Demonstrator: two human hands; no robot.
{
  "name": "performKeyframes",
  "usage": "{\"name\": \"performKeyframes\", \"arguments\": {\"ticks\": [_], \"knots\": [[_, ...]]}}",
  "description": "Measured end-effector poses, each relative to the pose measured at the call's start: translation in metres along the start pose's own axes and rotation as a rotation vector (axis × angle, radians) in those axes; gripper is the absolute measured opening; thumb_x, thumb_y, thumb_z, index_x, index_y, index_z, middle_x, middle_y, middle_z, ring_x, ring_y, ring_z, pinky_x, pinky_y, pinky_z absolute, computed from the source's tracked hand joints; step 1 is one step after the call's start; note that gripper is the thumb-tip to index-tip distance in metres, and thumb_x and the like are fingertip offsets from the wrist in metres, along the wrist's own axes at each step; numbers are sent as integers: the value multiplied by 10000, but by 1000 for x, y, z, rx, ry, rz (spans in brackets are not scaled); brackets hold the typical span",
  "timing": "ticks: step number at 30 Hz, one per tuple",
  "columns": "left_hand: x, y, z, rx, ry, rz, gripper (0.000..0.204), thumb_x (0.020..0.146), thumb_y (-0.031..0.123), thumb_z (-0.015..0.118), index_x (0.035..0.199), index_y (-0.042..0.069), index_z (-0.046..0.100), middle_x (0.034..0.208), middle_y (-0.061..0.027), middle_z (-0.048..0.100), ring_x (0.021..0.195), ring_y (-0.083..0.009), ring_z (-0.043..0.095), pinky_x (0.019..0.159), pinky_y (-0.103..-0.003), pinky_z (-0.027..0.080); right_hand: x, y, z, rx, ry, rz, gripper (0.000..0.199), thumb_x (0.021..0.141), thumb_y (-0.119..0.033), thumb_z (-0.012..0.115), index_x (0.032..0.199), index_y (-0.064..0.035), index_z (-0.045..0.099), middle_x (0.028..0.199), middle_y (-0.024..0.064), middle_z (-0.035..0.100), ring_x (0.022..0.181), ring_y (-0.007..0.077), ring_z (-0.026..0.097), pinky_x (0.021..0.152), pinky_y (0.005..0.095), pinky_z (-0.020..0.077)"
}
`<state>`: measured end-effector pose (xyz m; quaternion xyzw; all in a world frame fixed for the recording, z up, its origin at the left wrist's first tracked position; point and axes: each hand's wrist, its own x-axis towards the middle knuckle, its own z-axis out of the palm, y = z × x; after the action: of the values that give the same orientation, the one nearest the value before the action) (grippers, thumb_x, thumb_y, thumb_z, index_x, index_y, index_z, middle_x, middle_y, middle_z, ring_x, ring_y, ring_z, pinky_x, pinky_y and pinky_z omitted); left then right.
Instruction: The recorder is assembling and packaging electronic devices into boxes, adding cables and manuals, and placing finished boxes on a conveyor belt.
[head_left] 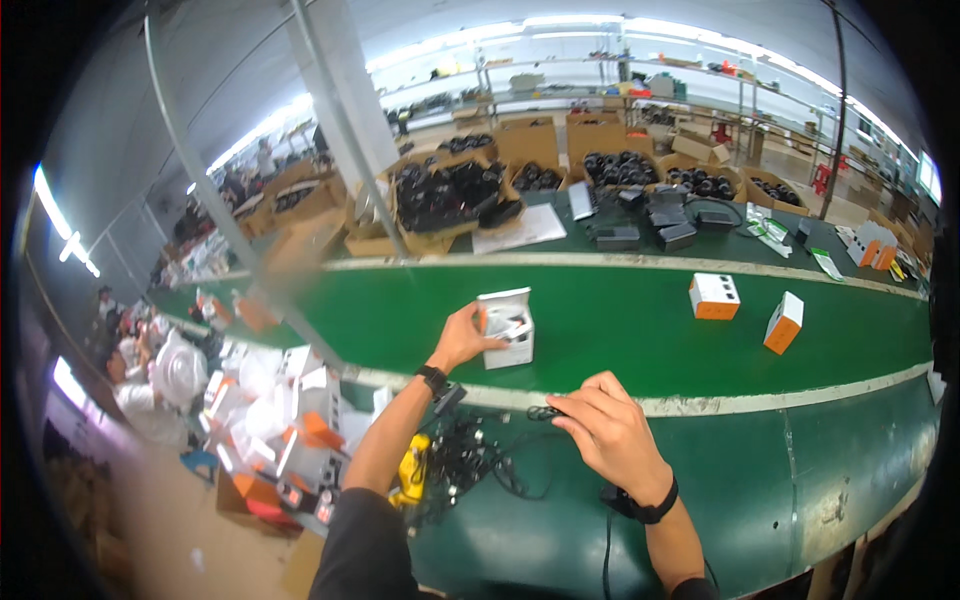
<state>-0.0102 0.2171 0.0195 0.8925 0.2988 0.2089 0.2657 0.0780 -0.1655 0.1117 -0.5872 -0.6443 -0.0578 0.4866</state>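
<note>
My left hand [462, 336] grips the left side of a small open white box [511, 352] on the green conveyor belt [600, 330]. The box's lid stands up, and something pale lies inside. Closer to me, my right hand [607, 430] pinches a small bundle of black cable [545, 412] over the belt's near edge. A heap of black cables [465, 460] lies on the green table to the left of that hand, with a yellow object [410, 470] beside it.
Two closed white-and-orange boxes [714, 297] stand farther right on the belt. To the left is a pile of open boxes and plastic bags [280, 420]. Beyond the belt are cartons of black parts [450, 195] and several dark boxes [670, 215]. A metal post [190, 150] rises at left.
</note>
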Motion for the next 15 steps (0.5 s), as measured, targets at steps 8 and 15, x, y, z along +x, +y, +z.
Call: {"name": "performKeyframes", "arguments": {"ticks": [8,15], "knots": [[-195,135,-30,-313,-37,38,776,670,265,1056,1275,-41,679,1209,-215,788,1148,-344,779,971,-440,615,-14,-17,40,-242,12,-205,291,862,-76,844,1144,-19,792,959,61,713,970,289,632,914,464,532],[-269,131,-10,-360,-152,32,812,621,262,1071,1263,-27,669,1095,-194,739,1066,-365,744,963,-430,595,-48,-36,43,-426,-101,-136,254,813,-72,729,1058,-25,777,965,56,700,1002,290,624,1010,512,487]]}}
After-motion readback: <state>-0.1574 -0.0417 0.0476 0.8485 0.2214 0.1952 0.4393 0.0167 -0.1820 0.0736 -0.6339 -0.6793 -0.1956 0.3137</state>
